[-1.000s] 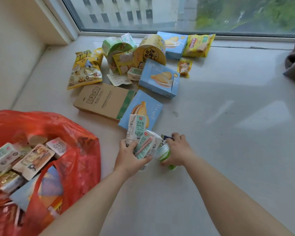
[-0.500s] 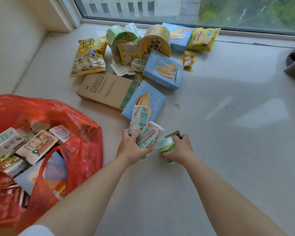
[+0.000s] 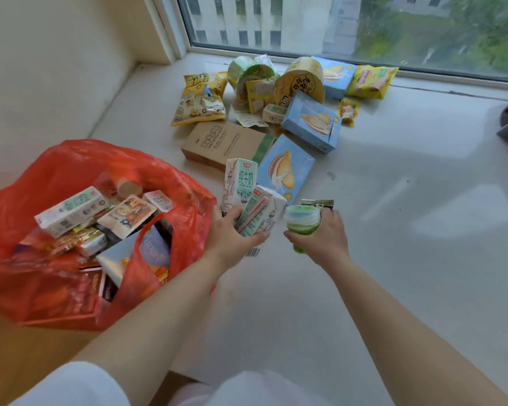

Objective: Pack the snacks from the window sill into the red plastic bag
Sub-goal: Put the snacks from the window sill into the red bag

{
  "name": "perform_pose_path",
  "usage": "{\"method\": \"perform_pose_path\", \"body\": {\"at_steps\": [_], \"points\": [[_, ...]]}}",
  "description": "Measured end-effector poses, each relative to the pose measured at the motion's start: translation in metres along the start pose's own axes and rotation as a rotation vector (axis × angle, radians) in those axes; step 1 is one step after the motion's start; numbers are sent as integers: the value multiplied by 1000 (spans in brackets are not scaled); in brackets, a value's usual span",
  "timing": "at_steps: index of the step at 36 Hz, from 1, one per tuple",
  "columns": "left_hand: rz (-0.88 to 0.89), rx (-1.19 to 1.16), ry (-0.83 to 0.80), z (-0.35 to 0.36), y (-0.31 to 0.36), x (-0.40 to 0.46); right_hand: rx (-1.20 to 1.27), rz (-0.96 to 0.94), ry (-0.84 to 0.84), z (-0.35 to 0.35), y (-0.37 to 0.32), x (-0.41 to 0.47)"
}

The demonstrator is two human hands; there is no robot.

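Your left hand (image 3: pixel 232 238) grips two milk cartons (image 3: pixel 251 205); your right hand (image 3: pixel 323 241) clasps a green cup (image 3: pixel 302 224). Both are lifted for transfer to the red plastic bag (image 3: pixel 71 177), gaping at nine o'clock; remaining snacks (image 3: pixel 276 106) lie at twelve on the window sill (image 3: pixel 408 259).

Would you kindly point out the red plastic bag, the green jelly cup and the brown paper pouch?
red plastic bag (image 3: pixel 79 159): head view, on its far rim.
green jelly cup (image 3: pixel 302 219): head view, on its lid.
brown paper pouch (image 3: pixel 217 145): head view, on its printed front face.

Left hand (image 3: pixel 232 235) grips two milk cartons (image 3: pixel 248 200) beside the red bag (image 3: pixel 79 162); right hand (image 3: pixel 324 238) holds a green cup (image 3: pixel 302 224).
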State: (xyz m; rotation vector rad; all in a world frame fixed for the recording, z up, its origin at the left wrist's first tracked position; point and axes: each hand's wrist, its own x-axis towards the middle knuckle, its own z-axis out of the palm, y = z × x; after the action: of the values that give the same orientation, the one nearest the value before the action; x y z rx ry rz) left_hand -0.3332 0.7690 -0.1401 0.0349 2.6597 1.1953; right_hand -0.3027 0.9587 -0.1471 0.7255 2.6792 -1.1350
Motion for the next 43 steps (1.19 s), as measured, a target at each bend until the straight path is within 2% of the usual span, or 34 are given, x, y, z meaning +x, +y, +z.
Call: {"method": "perform_pose_path", "body": {"at_steps": [4, 8, 18, 26, 34, 43], "points": [[31, -24, 95, -35, -11, -17, 62, -75, -7, 14, -36, -22], [-2, 50, 152, -75, -27, -28, 88, -175, -9, 34, -76, -38], [-65, 67, 242, -179, -97, -43, 170, -263, -12, 94, -176, -74], [-110, 112, 219, -247, -150, -31, 224, -254, -73, 147, -238, -87], [-204, 174, 171, -282, -194, -15, 224, -164, -159, 194, -272, -83], [-132, 359, 62, -292, -217, -7, 206, -150, -231, 226, -284, -82]]}}
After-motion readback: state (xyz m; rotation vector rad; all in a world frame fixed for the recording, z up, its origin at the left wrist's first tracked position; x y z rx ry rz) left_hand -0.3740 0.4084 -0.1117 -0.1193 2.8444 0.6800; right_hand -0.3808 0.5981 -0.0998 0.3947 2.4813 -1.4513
